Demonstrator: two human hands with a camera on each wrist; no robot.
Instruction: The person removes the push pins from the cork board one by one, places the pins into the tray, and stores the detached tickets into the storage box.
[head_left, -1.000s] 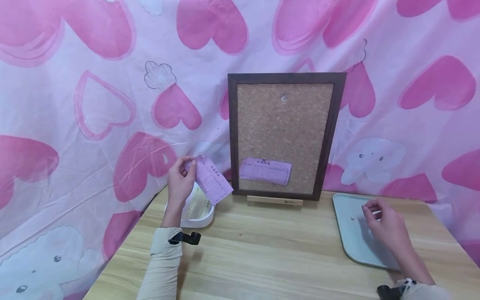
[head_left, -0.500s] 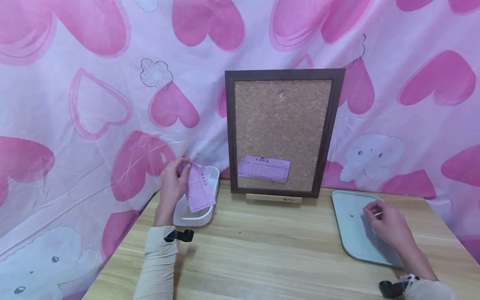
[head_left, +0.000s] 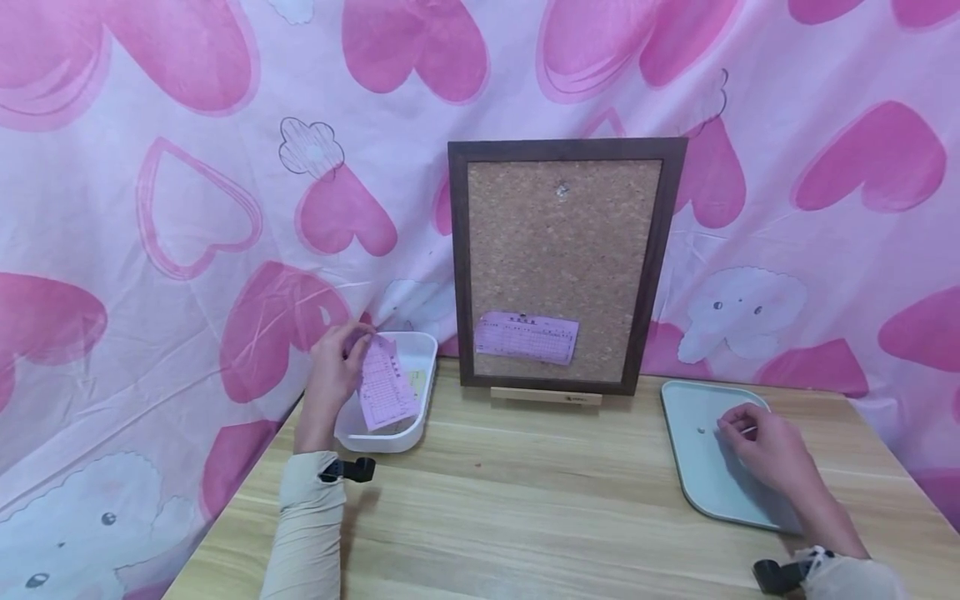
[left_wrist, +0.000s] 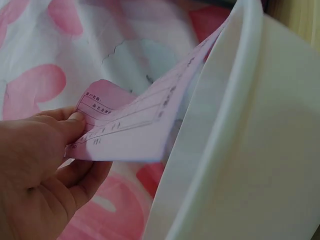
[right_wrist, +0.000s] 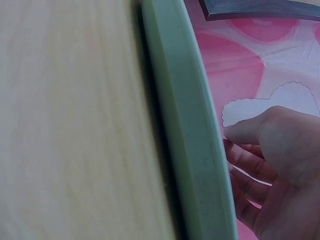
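Note:
My left hand (head_left: 330, 379) pinches a pink printed slip (head_left: 387, 385) by its corner. The slip hangs over the white bin (head_left: 408, 442), inside which part of a yellowish paper (head_left: 417, 382) shows. In the left wrist view the slip (left_wrist: 135, 125) bends between my thumb and fingers beside the bin's wall (left_wrist: 240, 135). Over the pale green tray (head_left: 716, 492) is my right hand (head_left: 768, 446), its thumb and forefinger tips close together; whether something tiny sits between them cannot be seen. A small light object (head_left: 701, 431) lies on the tray, left of those fingertips.
A dark-framed cork board (head_left: 558, 250) stands at the back on a small wooden ledge (head_left: 546, 397). Another pink slip (head_left: 525, 337) is fixed low on it, and a clear pin or cluster (head_left: 562, 190) sits near its top. Behind hangs a heart-patterned cloth (head_left: 225, 208).
My left hand has moved left and slightly down, bringing the slip from the bin's right side to over the bin, where it hangs steeper. My right hand stays nearly still over the tray.

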